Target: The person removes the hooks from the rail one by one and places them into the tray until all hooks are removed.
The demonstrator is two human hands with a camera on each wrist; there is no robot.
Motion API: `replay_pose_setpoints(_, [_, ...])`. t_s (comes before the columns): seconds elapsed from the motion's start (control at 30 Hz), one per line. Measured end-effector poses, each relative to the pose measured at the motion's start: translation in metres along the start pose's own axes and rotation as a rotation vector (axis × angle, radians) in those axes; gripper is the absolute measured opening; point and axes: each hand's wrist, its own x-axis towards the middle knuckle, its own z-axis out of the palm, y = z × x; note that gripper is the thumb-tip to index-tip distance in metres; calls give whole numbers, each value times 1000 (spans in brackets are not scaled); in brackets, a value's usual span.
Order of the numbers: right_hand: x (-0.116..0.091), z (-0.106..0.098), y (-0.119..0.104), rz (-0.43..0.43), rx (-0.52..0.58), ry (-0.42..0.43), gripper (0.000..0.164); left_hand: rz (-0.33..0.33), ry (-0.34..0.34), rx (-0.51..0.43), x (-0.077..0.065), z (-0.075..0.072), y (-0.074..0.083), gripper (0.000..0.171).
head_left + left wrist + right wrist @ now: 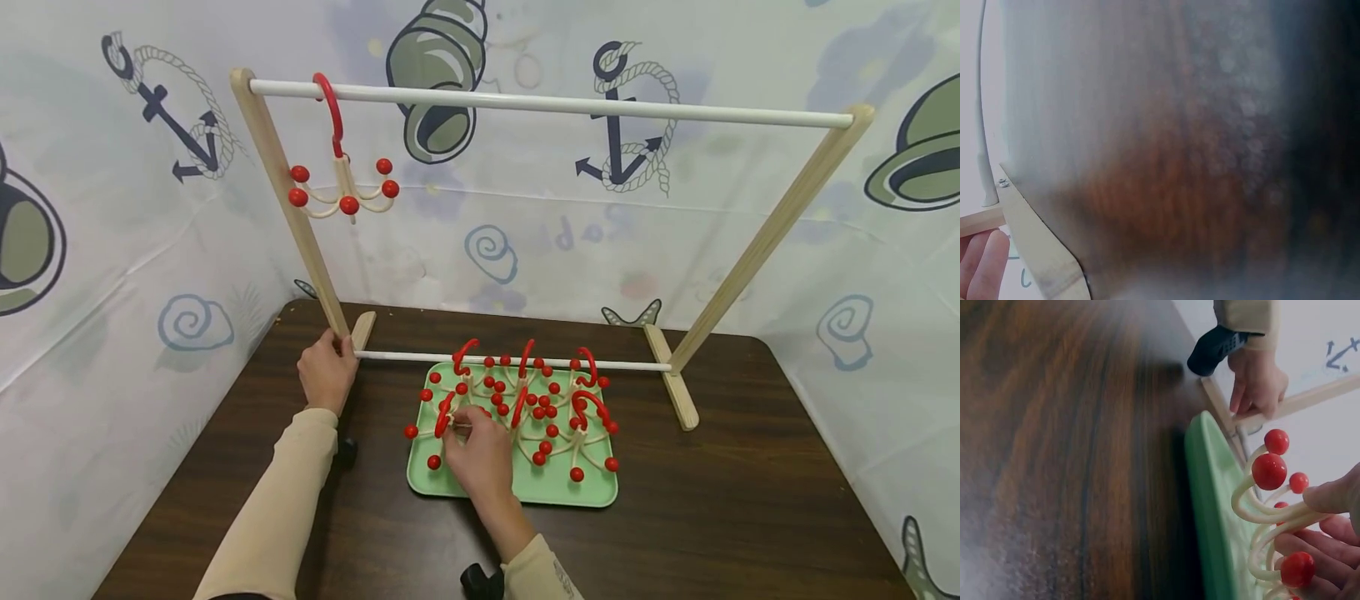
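My left hand (327, 372) grips the foot of the left wooden post (288, 200) of a stand. Over the green tray (540, 492), my right hand (482, 458) pinches the cream stem of a hanger with a red hook (443, 417); its curved arms end in red balls (1269, 472) in the right wrist view. Several like hangers (581, 437) crowd the tray, their hooks pointing up. One more hanger (343, 177) hangs by its red hook near the left end of the white top rod (525, 102). The left wrist view catches only a few fingertips (990, 265) beside the wood.
A white lower rod (405, 357) runs low behind the tray's near part. The right wooden post (772, 237) leans outward from its wooden foot (672, 379). All stands on a dark brown table (720, 500), with a printed cloth (795, 275) behind.
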Motion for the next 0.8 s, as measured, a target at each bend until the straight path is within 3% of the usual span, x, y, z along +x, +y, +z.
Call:
replay_pose_setpoints(0.4, [10, 11, 7, 48, -34, 37, 12, -22, -16, 2, 0, 0, -1, 24])
replay_pose_setpoints(0.6, [12, 12, 6, 14, -88, 55, 14, -25, -23, 5, 1, -1, 1, 25])
replay_pose_setpoints(0.8, [12, 7, -2, 39, -136, 11, 13, -11, -17, 8, 1, 0, -1, 25])
